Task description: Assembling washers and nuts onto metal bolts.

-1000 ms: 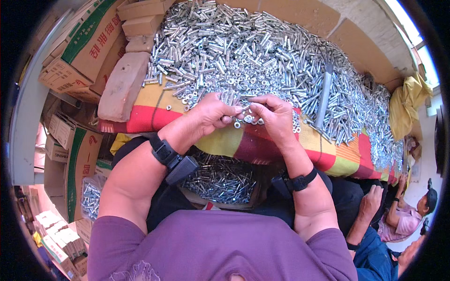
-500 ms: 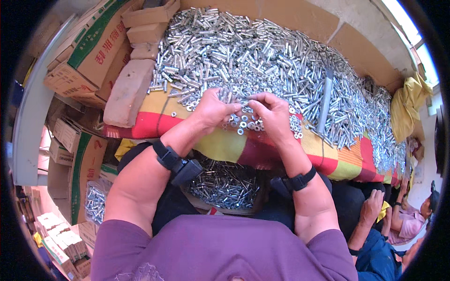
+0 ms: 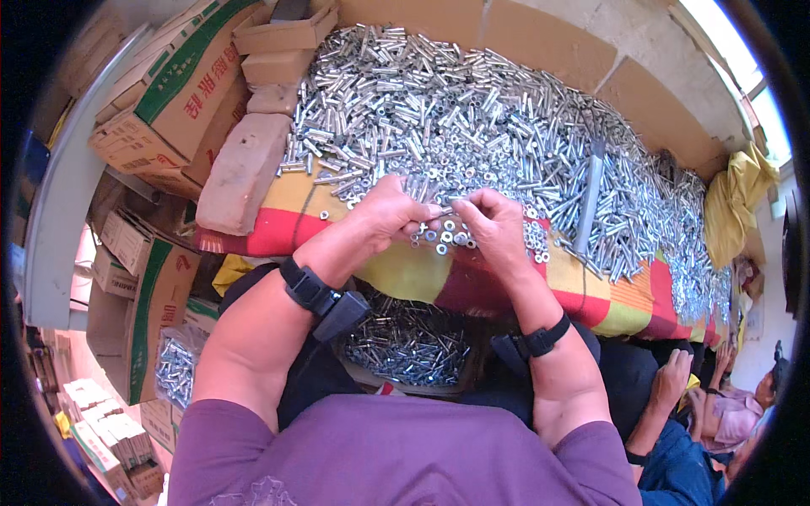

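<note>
Left hand (image 3: 393, 211): thumb and fingers pinched on a small metal part (image 3: 446, 212). Right hand (image 3: 495, 228): thumb and index drawn close at the part's other end; can't tell if they grip it. Part sits between my two hands, over the near edge of the checkered cloth (image 3: 405, 274). Loose washers (image 3: 441, 237) lie on the cloth between my hands. Big pile of metal sleeves (image 3: 413, 110) just beyond, bolts (image 3: 633, 219) off to the right.

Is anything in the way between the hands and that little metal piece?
Nothing visible is: the left hand pinches the little metal piece, and the right hand is close beside it.
</note>
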